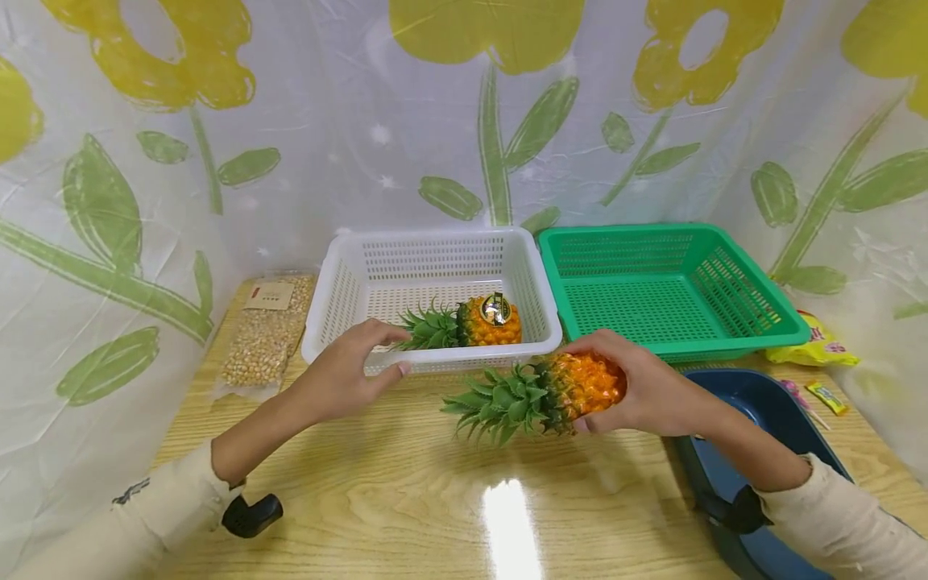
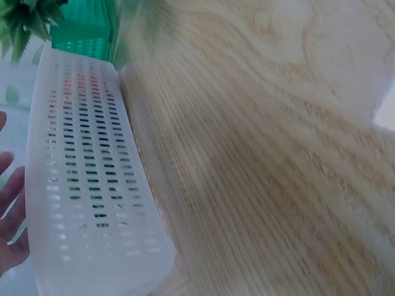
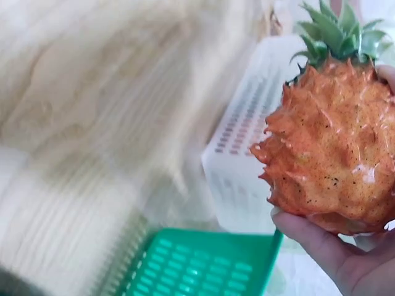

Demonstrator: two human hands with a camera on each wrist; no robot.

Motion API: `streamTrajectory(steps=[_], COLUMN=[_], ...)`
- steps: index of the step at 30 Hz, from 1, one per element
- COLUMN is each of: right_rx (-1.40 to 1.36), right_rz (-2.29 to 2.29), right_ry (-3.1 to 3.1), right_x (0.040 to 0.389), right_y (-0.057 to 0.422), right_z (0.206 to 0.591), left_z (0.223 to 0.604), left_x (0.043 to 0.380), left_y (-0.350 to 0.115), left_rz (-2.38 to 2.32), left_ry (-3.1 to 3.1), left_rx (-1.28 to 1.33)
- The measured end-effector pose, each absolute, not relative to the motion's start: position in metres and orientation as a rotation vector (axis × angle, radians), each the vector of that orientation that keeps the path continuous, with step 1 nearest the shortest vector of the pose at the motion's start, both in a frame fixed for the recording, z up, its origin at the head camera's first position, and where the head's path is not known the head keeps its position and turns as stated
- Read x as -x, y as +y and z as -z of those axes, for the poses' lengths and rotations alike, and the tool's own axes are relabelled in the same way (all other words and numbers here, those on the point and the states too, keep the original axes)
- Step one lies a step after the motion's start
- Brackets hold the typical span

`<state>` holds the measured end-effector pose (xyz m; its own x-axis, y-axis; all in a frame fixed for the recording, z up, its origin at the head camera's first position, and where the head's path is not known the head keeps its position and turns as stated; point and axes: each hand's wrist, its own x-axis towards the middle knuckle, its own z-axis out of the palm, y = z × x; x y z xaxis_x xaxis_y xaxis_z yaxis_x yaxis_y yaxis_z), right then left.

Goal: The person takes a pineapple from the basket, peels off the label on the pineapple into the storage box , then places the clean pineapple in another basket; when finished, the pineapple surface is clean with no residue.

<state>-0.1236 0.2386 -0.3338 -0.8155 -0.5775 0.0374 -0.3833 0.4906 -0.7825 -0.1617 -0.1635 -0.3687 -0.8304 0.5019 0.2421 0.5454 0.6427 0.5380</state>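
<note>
My right hand [image 1: 641, 387] grips a small orange pineapple [image 1: 583, 383] by its base, in front of the baskets. Its green crown points left, and in the right wrist view the spiky body [image 3: 336, 148] fills the hand. Inside the white basket [image 1: 435, 354] lies another pineapple [image 1: 474, 322] on its side, with a black and gold round sticker. At that basket's front left rim is my left hand [image 1: 355, 370], thumb and fingers spread apart with nothing between them. The left wrist view shows its fingers [image 2: 12, 203] beside the basket wall.
Right of the white basket stands a green basket [image 1: 660, 314]. A dark blue tub [image 1: 776, 419] sits at the right under my forearm, with a yellow candy bag [image 1: 815, 346] and small wrapped sweets [image 1: 826, 396] near it. Bagged corn kernels [image 1: 257, 346] lie at the left.
</note>
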Motion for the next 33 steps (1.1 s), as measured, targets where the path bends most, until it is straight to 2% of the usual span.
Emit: streamTrajectory(steps=[6,18,33], right_rx=[0.85,0.892,0.692], right_rz=[1.231,1.218,1.06], right_ry=[2.484,2.483,2.658], right_x=[0.133,0.156,0.194], right_y=[0.251,0.269,0.307], right_z=[0.322,0.305,0.276], left_z=[0.372,0.376,0.379], left_x=[0.17,0.176,0.176], left_y=[-0.167,-0.169,-0.169], left_rz=[0.853,0.802,0.809], left_ry=[-2.903,-2.976,-2.964], left_rx=[0.78,0.764,0.762])
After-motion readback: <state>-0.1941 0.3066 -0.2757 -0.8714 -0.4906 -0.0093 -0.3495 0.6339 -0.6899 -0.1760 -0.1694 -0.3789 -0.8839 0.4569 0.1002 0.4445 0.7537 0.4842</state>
